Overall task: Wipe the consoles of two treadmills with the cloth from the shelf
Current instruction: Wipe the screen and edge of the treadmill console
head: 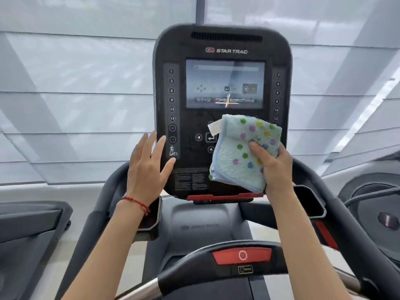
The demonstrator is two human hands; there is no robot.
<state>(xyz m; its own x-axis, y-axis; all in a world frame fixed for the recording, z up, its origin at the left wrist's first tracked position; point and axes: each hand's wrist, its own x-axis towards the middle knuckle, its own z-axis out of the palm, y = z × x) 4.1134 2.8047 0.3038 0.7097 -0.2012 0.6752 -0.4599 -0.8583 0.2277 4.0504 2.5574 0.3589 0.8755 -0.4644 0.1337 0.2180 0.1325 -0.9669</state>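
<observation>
A black treadmill console (223, 48) with a lit screen (225, 83) fills the middle of the head view. My right hand (273, 167) grips a folded light-blue cloth (236, 152) with coloured dots and holds it against the console's lower right, below the screen. The cloth covers some of the buttons there. My left hand (147, 167) is spread open at the console's lower left edge, beside the column of numbered keys (172, 100). A red string bracelet circles my left wrist.
Black handlebars (324, 187) curve round both sides of the console. A red stop button (242, 255) sits on the crossbar in front of me. Another machine's edge (32, 224) shows at the left, and a further machine (378, 213) at the right. Blinds cover the window behind.
</observation>
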